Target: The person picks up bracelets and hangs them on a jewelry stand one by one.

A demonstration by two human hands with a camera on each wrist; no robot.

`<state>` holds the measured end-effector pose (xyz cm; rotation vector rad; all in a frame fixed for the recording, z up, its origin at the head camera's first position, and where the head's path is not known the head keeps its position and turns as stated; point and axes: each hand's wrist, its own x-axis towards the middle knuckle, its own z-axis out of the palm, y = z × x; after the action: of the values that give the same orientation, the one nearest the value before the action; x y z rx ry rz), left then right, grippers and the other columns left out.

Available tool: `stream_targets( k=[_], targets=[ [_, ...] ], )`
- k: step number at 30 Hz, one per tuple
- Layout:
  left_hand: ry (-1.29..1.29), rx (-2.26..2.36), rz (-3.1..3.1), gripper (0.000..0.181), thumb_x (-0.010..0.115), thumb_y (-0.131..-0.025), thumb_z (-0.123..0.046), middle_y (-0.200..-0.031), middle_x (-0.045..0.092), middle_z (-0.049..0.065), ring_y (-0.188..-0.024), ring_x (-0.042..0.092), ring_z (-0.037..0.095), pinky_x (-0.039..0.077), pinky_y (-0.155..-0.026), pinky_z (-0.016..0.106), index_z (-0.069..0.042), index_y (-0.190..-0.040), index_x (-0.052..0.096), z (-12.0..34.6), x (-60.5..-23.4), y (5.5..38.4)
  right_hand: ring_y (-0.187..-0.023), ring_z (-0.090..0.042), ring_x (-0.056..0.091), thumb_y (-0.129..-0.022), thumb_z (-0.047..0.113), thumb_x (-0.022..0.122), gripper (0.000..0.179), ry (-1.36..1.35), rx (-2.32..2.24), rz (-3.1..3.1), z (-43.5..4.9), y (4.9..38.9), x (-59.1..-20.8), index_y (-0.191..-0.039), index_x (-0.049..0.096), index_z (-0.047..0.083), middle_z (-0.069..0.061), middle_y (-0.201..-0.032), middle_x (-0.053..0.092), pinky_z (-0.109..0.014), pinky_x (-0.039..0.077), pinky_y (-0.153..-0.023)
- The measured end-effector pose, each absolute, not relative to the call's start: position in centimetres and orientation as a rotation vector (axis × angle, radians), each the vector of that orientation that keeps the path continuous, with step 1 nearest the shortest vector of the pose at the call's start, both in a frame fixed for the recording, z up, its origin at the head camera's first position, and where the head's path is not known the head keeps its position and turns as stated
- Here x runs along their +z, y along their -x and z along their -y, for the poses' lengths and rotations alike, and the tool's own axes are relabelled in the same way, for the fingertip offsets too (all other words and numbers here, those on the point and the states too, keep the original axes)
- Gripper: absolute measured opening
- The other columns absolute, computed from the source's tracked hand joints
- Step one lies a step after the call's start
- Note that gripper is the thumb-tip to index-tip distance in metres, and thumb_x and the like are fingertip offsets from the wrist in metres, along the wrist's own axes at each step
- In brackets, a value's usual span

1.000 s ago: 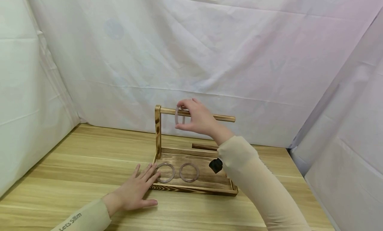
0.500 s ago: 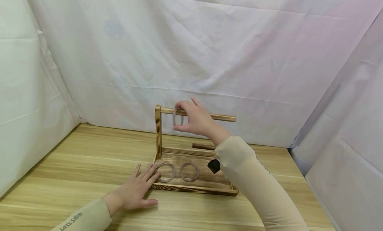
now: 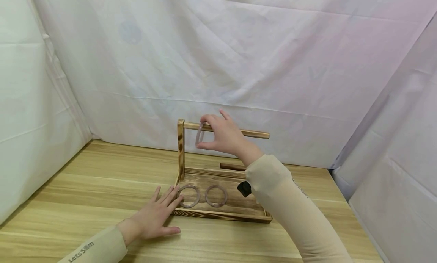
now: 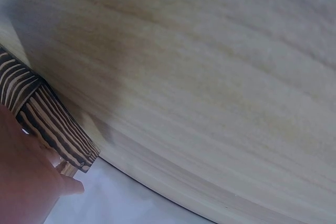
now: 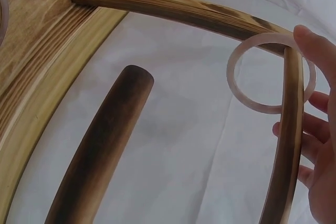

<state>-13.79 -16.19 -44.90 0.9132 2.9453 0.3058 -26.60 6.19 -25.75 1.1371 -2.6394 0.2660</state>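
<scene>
My right hand [image 3: 225, 136] pinches a pale translucent bangle [image 3: 199, 136] between thumb and fingers. The upper wooden rod [image 3: 256, 133] of the stand passes through this bangle, near the upright post [image 3: 181, 149] at its left end. In the right wrist view the bangle [image 5: 231, 74] encircles the rod [image 5: 291, 129] close to where it meets the post. Fingers spread and straight, my left hand [image 3: 153, 217] rests at the left end of the stand's wooden tray [image 3: 222, 216]. Two more bangles lie flat in the tray, one by my left fingertips [image 3: 179, 198] and one mid-tray.
A lower, darker rod [image 3: 232, 166] shows behind the tray, partly hidden by my right sleeve [image 3: 273, 176]. A small black block [image 3: 244, 188] sits against that sleeve. Wood-grain table [image 3: 102, 172] lies beneath; white cloth [image 3: 218, 58] hangs behind and at both sides.
My right hand has shifted slightly left along the rod with the bangle, which now tilts and appears narrower. My left hand and the two bangles in the tray have stayed put.
</scene>
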Motion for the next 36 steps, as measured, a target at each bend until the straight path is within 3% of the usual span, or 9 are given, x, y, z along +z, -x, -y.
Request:
stream_targets(
  k=[4,8,11,25,36],
  targets=[
    [-0.909,0.311,-2.940,0.091,0.045,-0.083,-0.069,-0.156,0.013,0.020,-0.143,0.015,0.037,-0.028,-0.107,0.038,-0.004,-0.146,0.029,16.2,-44.9,13.8,-0.121,-0.017,0.053,-0.077,0.049,0.072,0.065,-1.136,0.272,2.629,-6.3,26.6,-25.8,-0.126,0.051,0.011,-0.003,-0.126,0.059,-0.043,0.012,-0.119],
    [-0.906,0.300,-2.934,0.092,0.045,-0.083,-0.069,-0.156,0.013,0.020,-0.143,0.014,0.037,-0.007,-0.113,0.058,-0.004,-0.146,0.029,16.1,-44.9,13.8,-0.120,-0.017,0.053,-0.077,0.049,0.072,0.065,-1.134,0.258,2.622,-6.4,26.6,-25.8,-0.126,0.051,0.012,-0.002,-0.125,0.060,-0.044,0.015,-0.118],
    [-0.909,0.271,-2.939,0.092,0.045,-0.083,-0.069,-0.155,0.014,0.021,-0.143,0.015,0.038,0.006,-0.111,0.064,-0.004,-0.146,0.030,16.0,-44.9,13.8,-0.122,-0.017,0.052,-0.077,0.050,0.071,0.066,-1.130,0.251,2.620,-6.5,26.6,-25.8,-0.127,0.050,0.012,-0.002,-0.127,0.059,-0.045,0.016,-0.118],
    [-0.938,0.301,-2.913,0.092,0.045,-0.083,-0.069,-0.154,0.014,0.023,-0.142,0.016,0.040,0.007,-0.110,0.066,-0.003,-0.145,0.030,15.9,-44.5,14.0,-0.127,-0.025,0.046,-0.073,0.053,0.073,0.079,-1.123,0.312,2.506,-8.7,26.0,-25.6,-0.135,0.047,0.012,-0.005,-0.134,0.054,-0.046,0.029,-0.111],
    [-0.959,0.302,-2.937,0.092,0.045,-0.083,-0.070,-0.154,0.017,0.024,-0.141,0.019,0.041,0.010,-0.109,0.066,-0.002,-0.144,0.033,16.0,-44.6,14.0,-0.120,-0.028,0.048,-0.068,0.044,0.079,0.080,-1.237,0.437,2.309,-11.4,24.5,-25.8,-0.131,0.049,0.005,-0.012,-0.129,0.055,-0.048,0.036,-0.104]
  ],
)
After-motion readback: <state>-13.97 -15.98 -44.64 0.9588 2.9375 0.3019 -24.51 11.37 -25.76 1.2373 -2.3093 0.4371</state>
